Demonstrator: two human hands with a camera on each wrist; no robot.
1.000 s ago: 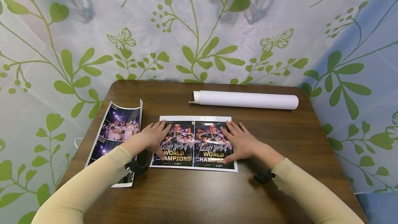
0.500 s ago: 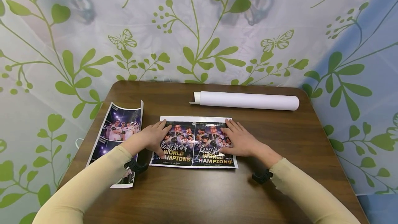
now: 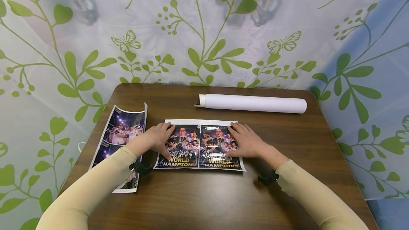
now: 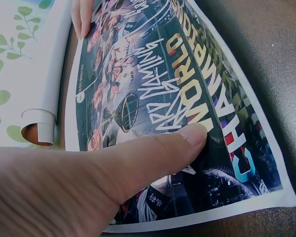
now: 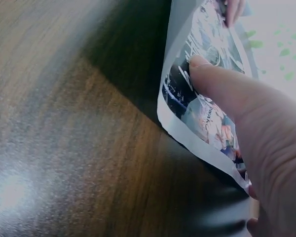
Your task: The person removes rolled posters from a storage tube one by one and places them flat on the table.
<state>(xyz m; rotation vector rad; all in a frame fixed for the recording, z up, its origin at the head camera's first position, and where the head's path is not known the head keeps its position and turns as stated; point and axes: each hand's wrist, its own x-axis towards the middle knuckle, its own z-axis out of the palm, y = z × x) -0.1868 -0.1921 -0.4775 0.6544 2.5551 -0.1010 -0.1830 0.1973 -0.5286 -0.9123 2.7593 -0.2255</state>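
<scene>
A glossy poster sheet with two identical "World Champions" pictures lies crosswise on the brown table. Its near edge bows upward off the tabletop, plainest in the right wrist view, where the white border curves up. My left hand rests on the left end, fingers extended toward the far corner, thumb lying on the print. On the right end rests my right hand, its fingers stretched toward the far corner and its thumb on the printed face. The undersides of both palms are hidden.
A rolled white paper tube lies along the back right of the table. To the left, partly under my left forearm, is another photo sheet with a curled top corner. A leaf-patterned curtain hangs behind.
The sheet's near edge has risen and shifted slightly away from me. My right thumb has slid inward and farther from that edge. The left hand has barely moved.
</scene>
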